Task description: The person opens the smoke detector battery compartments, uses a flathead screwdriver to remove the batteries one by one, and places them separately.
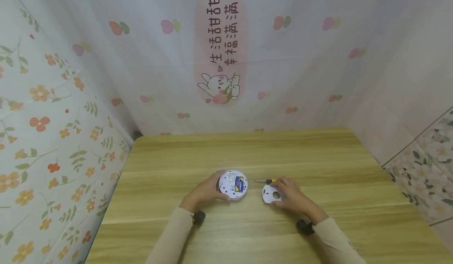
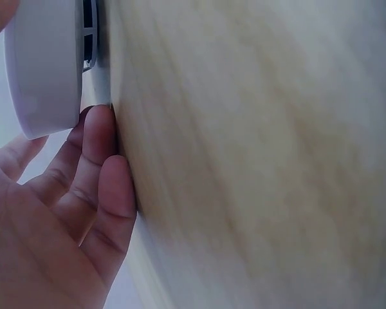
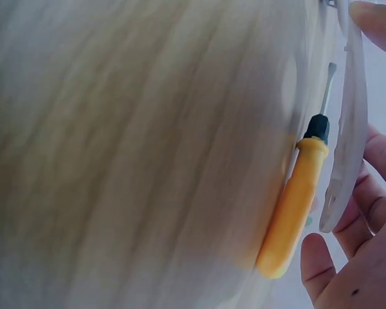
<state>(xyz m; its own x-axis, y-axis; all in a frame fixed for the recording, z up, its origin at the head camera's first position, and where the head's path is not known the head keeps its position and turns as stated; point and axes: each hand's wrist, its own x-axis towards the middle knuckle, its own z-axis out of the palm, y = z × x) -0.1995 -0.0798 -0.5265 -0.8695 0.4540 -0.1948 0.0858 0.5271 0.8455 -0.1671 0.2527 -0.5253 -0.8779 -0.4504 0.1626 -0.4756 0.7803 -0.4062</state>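
Observation:
My left hand [image 1: 206,190] holds a round white smoke detector [image 1: 228,189] by its left side, label and back face up. In the left wrist view the detector's white side [image 2: 45,71] stands close to the wooden surface, with dark vent slots along its lower edge and my fingertips beside it. My right hand [image 1: 293,196] pinches a white mounting plate [image 1: 268,195] with a round hole in it. Edge-on in the right wrist view, the plate [image 3: 349,129] sits between thumb and fingers. A screwdriver [image 3: 294,199] with a yellow handle lies on the table just beyond that plate.
Both hands work over a wood-grain table [image 1: 212,154]. A pale curtain with a printed rabbit [image 1: 221,87] hangs behind the far edge. Flowered cloth [image 1: 53,138] hangs along the left side.

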